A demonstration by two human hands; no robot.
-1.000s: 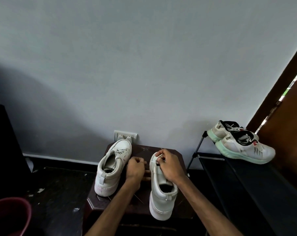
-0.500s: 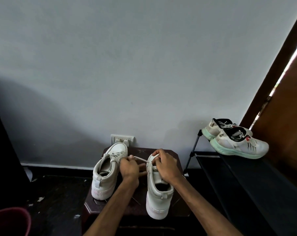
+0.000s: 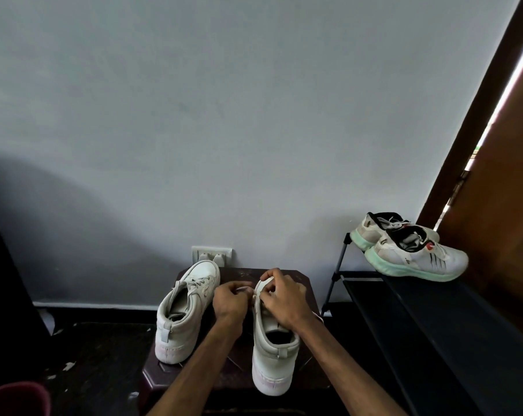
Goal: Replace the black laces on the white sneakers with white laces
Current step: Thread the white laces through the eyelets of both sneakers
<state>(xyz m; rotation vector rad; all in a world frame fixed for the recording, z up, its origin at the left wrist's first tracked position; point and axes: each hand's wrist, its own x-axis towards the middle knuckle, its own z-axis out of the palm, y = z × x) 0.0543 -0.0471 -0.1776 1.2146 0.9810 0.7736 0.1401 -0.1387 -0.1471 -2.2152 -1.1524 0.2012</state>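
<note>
White lace (image 3: 258, 285) is the only lacing that shows; no black one is in sight. On the counter (image 3: 161, 375), the near sneaker (image 3: 273, 349) at 6 o'clock looks mid-lacing: the left hand (image 3: 230, 301) and right hand (image 3: 281, 298) curl over its throat, pinching the lace. At their 9 o'clock, the far sneaker (image 3: 188, 307) is already laced white. At 8 o'clock, the maroon tub (image 3: 14, 397) hides its inside.

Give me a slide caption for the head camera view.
Left hand and right hand pinch a white lace at one white sneaker on a stool, laced mate alongside.
</note>
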